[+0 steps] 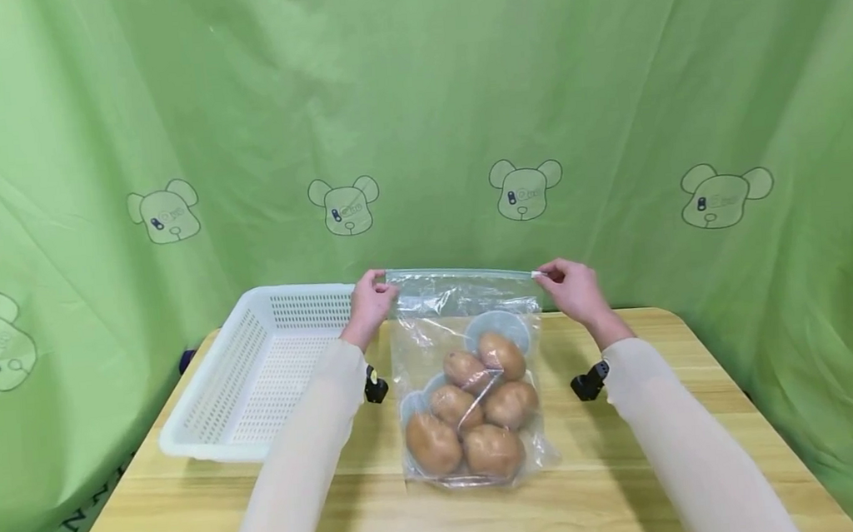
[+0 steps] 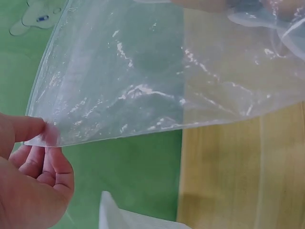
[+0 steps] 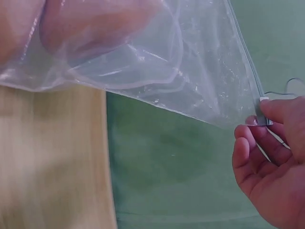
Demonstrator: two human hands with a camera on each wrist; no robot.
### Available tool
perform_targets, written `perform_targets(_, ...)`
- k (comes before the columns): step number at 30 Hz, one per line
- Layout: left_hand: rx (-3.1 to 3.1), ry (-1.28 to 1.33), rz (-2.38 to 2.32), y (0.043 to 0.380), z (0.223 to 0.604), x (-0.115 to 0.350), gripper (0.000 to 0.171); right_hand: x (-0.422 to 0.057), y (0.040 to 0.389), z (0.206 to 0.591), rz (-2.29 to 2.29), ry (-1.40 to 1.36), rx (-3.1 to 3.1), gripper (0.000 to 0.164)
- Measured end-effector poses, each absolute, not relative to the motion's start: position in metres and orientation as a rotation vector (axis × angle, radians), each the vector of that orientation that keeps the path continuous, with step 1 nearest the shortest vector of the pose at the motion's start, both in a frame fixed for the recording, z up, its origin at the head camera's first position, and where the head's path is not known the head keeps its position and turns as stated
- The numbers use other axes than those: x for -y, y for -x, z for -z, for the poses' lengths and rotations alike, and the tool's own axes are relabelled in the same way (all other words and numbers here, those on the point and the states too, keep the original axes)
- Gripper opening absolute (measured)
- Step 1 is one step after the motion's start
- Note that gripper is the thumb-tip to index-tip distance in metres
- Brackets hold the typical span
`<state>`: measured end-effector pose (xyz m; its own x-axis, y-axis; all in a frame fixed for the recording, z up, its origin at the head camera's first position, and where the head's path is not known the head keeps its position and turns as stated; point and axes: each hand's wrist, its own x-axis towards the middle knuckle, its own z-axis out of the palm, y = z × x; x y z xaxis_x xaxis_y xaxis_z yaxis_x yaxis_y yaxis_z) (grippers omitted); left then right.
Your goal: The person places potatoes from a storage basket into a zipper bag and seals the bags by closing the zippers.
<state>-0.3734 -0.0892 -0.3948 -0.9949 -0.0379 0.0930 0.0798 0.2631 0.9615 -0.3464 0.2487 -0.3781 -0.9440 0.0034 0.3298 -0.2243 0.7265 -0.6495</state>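
A clear zip bag (image 1: 425,341) is stretched wide between both hands, its zip edge at the top. Several brown potatoes (image 1: 494,451) lie in its lower part, with pale blue rounded patches (image 1: 520,330) showing around them; whether these are print or objects I cannot tell. The left hand (image 1: 369,304) pinches the upper left corner between thumb and fingers, as the left wrist view also shows. At the opposite corner the right hand (image 1: 575,292) pinches the zip's end, thumb against a small white slider (image 3: 263,99).
To the left on the wooden table (image 1: 601,478) stands a white perforated plastic basket (image 1: 208,453), partly behind the left forearm. A green curtain (image 1: 415,116) with bear-head prints hangs behind the table's far edge. Black wrist cameras (image 1: 589,381) sit below both wrists.
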Motion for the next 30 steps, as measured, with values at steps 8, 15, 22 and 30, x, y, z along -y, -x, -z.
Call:
perform_targets(8, 2.417, 0.012, 1.884, 0.378, 0.403, 0.091, 0.044, -0.25, 0.354, 0.39, -1.183, -0.15, 2.628, 0.031)
perform_targets(15, 2.415, 0.009, 1.886, 0.383, 0.403, 0.095, 0.035, -0.257, 0.36, 0.398, -1.263, -0.162, 2.611, 0.032)
perform_targets(22, 2.494, 0.037, 1.879, 0.372, 0.399, 0.112, 0.037, -0.26, 0.349, 0.405, -1.231, -0.234, 2.643, 0.031)
perform_targets(30, 2.712, 0.224, 1.652, 0.332, 0.386, 0.126, 0.041, -0.258, 0.319, 0.403, -1.021, -0.33, 2.684, 0.025)
